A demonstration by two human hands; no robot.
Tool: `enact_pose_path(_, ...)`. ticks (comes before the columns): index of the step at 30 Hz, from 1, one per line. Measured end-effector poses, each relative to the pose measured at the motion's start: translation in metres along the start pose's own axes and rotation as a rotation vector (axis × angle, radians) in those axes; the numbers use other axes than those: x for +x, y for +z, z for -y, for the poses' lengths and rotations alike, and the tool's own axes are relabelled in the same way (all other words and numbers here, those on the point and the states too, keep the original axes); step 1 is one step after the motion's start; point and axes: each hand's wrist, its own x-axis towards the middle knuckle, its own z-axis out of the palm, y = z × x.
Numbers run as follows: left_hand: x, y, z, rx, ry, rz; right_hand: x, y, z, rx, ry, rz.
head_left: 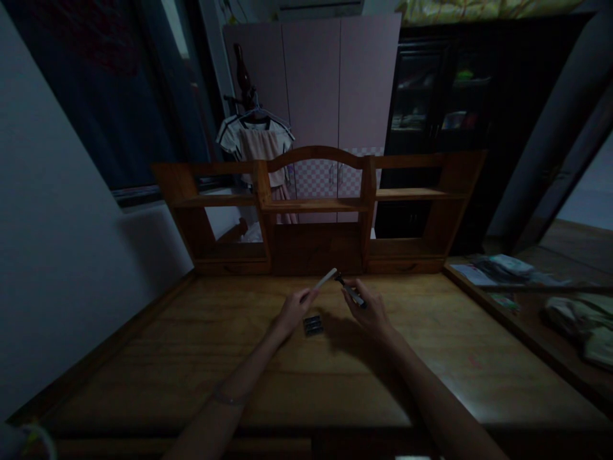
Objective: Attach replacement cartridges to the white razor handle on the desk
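Above the wooden desk, my left hand is closed round one end of a pale, slim, slightly curved stick; dim light hides its exact kind. Its far end points up and right, close to the dark head of a razor. My right hand grips the razor by its grey and black handle, the head turned up and left; I cannot tell whether the two touch. On the desk between my hands lies a small pack of dark razor cartridges, several in a row.
The wooden desk has a shelf unit along its back edge. A wall rises at the left. At the right, papers and a pale cloth bag lie on another surface. Clothes hang behind, before a pink wardrobe.
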Motion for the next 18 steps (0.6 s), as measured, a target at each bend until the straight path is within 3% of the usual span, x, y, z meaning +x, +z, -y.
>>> enact_pose_path(14,-0.0019,0.0021,-0.0039,0.018,-0.011,0.031,-0.0006,0.0025,-0.0001,-0.014,0.024,-0.013)
enact_pose_path(18,-0.0004,0.0006,-0.001,0.032,-0.046,-0.019,-0.0009,0.0032,-0.0012,-0.024,0.033,-0.024)
